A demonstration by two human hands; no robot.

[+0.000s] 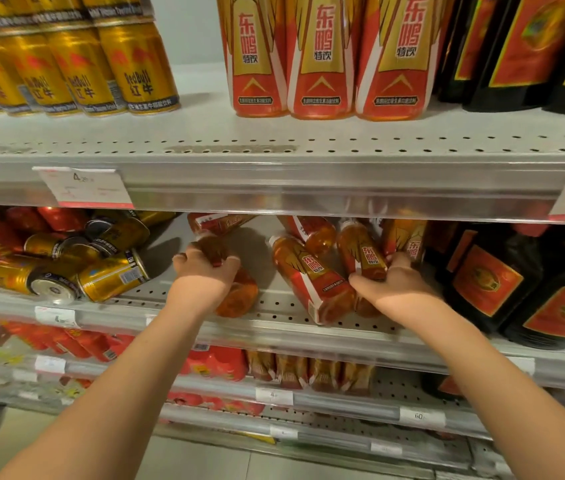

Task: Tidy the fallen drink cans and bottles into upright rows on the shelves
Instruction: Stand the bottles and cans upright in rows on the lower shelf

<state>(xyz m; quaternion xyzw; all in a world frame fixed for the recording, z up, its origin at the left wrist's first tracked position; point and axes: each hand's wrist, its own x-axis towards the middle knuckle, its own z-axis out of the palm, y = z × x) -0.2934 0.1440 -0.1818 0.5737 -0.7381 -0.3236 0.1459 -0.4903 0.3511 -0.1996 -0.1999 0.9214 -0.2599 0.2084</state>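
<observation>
Orange bottles lie fallen near the shelf (274, 323) front edge; left hand (205, 278) grips one bottle (236, 296), right hand (395, 285) another (360, 258). The loose bottle between (308, 278) may roll off if bumped.

Gold cans (66, 268) lie toppled in a heap at the middle shelf's (274, 303) left end. Orange-labelled bottles (312, 282) of amber drink sprawl on their sides mid-shelf, bases toward its front edge.
</observation>
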